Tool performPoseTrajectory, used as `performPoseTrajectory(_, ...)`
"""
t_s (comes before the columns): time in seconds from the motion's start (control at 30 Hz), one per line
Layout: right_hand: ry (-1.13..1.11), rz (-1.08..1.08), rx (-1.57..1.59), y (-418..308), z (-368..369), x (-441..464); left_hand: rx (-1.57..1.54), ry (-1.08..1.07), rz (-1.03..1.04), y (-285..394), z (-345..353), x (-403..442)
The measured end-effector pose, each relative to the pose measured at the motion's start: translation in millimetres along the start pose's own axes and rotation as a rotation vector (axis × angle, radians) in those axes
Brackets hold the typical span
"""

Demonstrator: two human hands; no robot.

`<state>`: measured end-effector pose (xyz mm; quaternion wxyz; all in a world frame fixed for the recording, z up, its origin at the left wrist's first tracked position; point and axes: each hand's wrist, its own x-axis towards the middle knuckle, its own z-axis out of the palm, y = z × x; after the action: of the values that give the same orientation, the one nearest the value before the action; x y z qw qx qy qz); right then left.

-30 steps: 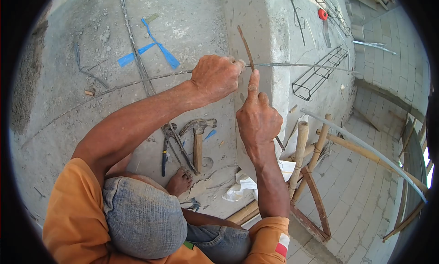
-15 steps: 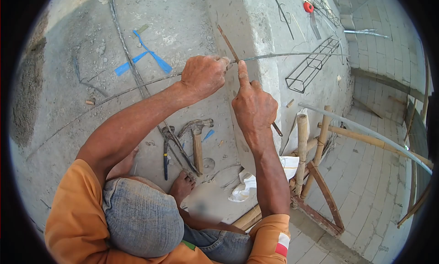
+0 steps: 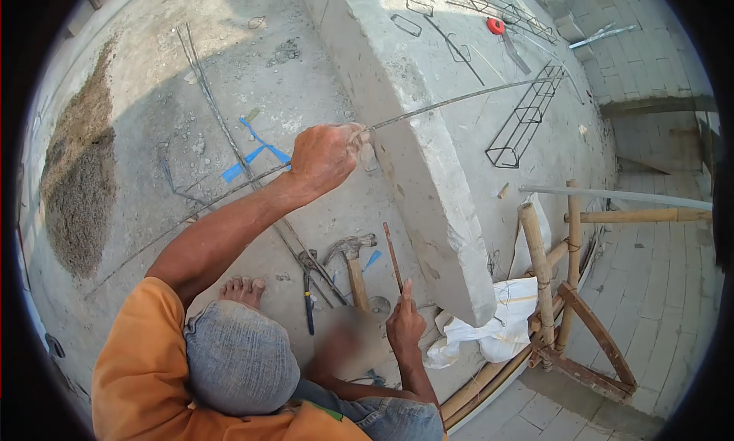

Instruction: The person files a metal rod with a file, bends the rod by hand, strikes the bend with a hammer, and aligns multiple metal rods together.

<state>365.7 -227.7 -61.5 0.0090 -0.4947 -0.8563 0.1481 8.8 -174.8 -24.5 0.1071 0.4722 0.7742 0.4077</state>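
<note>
- The right hand (image 3: 405, 325) is to the right of the hammer (image 3: 357, 280) and a bit nearer to the person. Its fingers curl closed on a thin brown stick (image 3: 393, 257), with the pointing finger laid along it.
- The brown stick's far tip is to the right of the hammer's head.
- Dark pincers (image 3: 308, 296) lie just left of the hammer.
- The left hand (image 3: 325, 162) is farther off than the hammer and a bit to its left. Its fist is closed around a long, thin rod (image 3: 459, 99).
- The rod runs past the hammer's far side and over a grey ledge (image 3: 419, 173).
- A wire cage (image 3: 497, 148) lies well beyond the hammer, to its right.
</note>
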Motion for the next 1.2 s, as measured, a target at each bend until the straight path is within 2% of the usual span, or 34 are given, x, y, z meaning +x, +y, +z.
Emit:
performPoseTrajectory(0.07,-0.233,0.061,-0.158,15.2,34.6,-3.3,-0.009,0.051,0.051,11.6,-14.1,-6.1)
performPoseTrajectory(0.13,-0.244,0.040,-0.135,18.5,45.6,3.9,-0.020,0.122,0.097,25.3,-33.0,-12.0)
performPoseTrajectory(0.2,0.018,-0.242,-0.269,3.5,15.7,13.7,-0.049,0.124,0.114,39.7,-52.6,-24.4)
performPoseTrajectory(0.27,0.057,-0.289,-0.002,-20.1,-46.3,47.5,-0.047,0.120,0.117,50.6,-69.6,-38.4)
performPoseTrajectory(0.3,0.192,-0.327,0.032,-33.2,-84.2,70.0,-0.063,0.091,0.123,57.5,-78.9,-45.3)
performPoseTrajectory(0.4,0.667,-0.498,-0.254,-53.8,-187.1,141.5,-0.090,0.073,0.172,79.7,-99.8,-63.8)
performPoseTrajectory(0.43,0.767,-0.540,-0.304,-61.2,-213.6,162.7,-0.115,0.069,0.221,86.2,-105.3,-71.5)
performPoseTrajectory(0.5,0.809,-0.714,-0.425,-72.8,-258.1,197.1,-0.135,0.107,0.255,95.4,-114.0,-78.9)
performPoseTrajectory(0.53,0.816,-0.720,-0.423,-76.2,-273.7,206.4,-0.172,0.128,0.290,100.5,-116.9,-81.7)
performPoseTrajectory(0.6,0.579,-0.888,-0.531,-84.1,-294.1,217.6,-0.156,0.118,0.254,111.8,-126.8,-89.2)
performPoseTrajectory(0.77,0.572,-1.126,-0.274,-86.5,-318.4,214.6,-0.221,0.012,0.233,114.3,-152.1,-102.2)
performPoseTrajectory(0.83,0.560,-1.109,-0.271,-72.8,-312.4,212.0,-0.251,-0.375,-0.050,104.6,-186.3,-117.5)
performPoseTrajectory(0.93,0.571,-1.079,-0.263,-56.8,-301.9,203.5,-0.230,-0.361,0.008,64.3,-208.6,-164.1)
performPoseTrajectory(1.0,0.587,-1.094,-0.225,-58.0,-292.0,198.5,-0.128,-0.179,-0.042,62.0,-221.2,-195.2)
performPoseTrajectory(1.03,0.634,-1.101,-0.217,-61.0,-290.8,194.7,-0.111,-0.169,-0.072,64.8,-227.7,-203.1)
performPoseTrajectory(1.07,0.676,-1.110,-0.209,-64.3,-288.6,192.0,0.002,-0.091,-0.019,68.2,-234.1,-209.4)
performPoseTrajectory(1.1,0.656,-1.115,-0.147,-70.0,-282.8,187.3,0.115,-0.022,0.043,70.2,-240.4,-212.2)
performPoseTrajectory(1.2,0.552,-1.084,-0.132,-71.8,-258.6,177.0,0.283,-0.016,0.078,72.3,-266.0,-225.5)
